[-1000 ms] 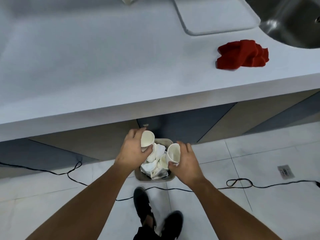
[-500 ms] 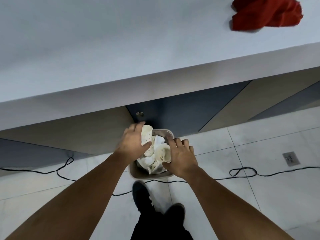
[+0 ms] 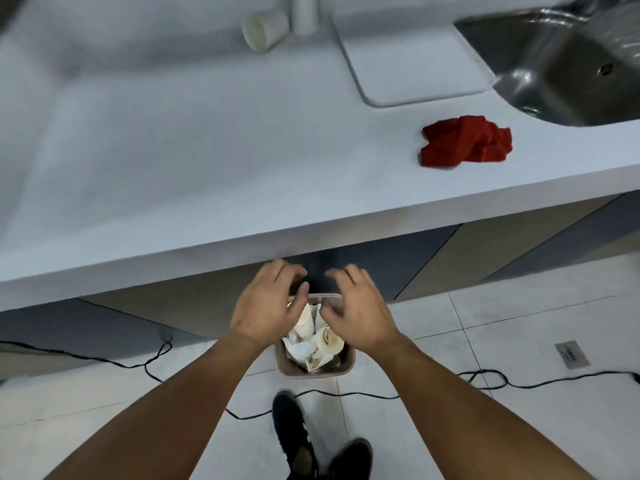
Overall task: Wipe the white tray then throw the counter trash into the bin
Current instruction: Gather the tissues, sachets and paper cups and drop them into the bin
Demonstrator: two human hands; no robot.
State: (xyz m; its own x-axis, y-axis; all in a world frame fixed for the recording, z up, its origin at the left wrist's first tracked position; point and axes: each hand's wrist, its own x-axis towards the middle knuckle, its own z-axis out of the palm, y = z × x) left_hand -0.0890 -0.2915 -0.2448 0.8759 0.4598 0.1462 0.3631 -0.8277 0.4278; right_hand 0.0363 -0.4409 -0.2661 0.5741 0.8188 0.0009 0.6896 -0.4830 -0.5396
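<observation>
A small beige bin (image 3: 349,366) stands on the floor below the counter edge, filled with crumpled white paper cups (image 3: 320,344) and tissues. My left hand (image 3: 265,304) and my right hand (image 3: 356,308) hover just above the bin, fingers spread and relaxed, holding nothing. The white tray (image 3: 408,53) lies on the counter at the back, left of the sink. A white paper cup (image 3: 265,29) lies on its side at the back of the counter. A red cloth (image 3: 465,141) sits crumpled near the counter's front edge, on the right.
A steel sink (image 3: 568,64) is set into the counter at the top right. A white upright cylinder (image 3: 304,12) stands beside the fallen cup. Black cables (image 3: 485,379) trail across the tiled floor, with a floor drain (image 3: 571,355) at right. My dark shoes (image 3: 294,431) are below the bin.
Both hands have let go of the paper cups, which now lie in the bin. The hands have lifted and opened, and the view has tilted up to show more counter.
</observation>
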